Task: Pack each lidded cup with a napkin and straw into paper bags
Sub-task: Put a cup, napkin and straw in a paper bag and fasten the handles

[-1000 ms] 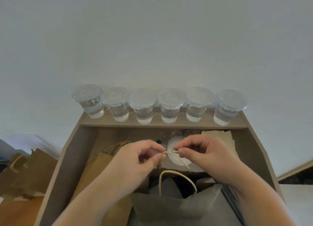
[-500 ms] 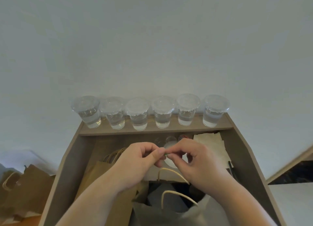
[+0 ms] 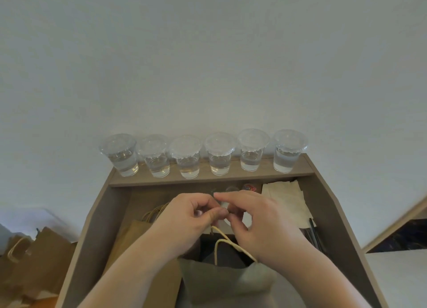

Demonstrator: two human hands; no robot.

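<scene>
Pinching the cord handle (image 3: 221, 232) above the paper bag (image 3: 221, 282)'s mouth, left hand (image 3: 184, 217) meets right hand (image 3: 261, 220), its grip unclear; lidded cups (image 3: 219, 155) stand beyond.

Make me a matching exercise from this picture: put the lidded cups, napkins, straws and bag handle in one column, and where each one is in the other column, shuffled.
Things:
1. lidded cups
2. napkins
3. straws
4. bag handle

Places:
A. pinched by the left hand
B. in a row on the top shelf
C. stacked below the shelf, at the right
D. dark bundle at the right, nearer than the napkins

Pairs: 1-B, 2-C, 3-D, 4-A
</scene>
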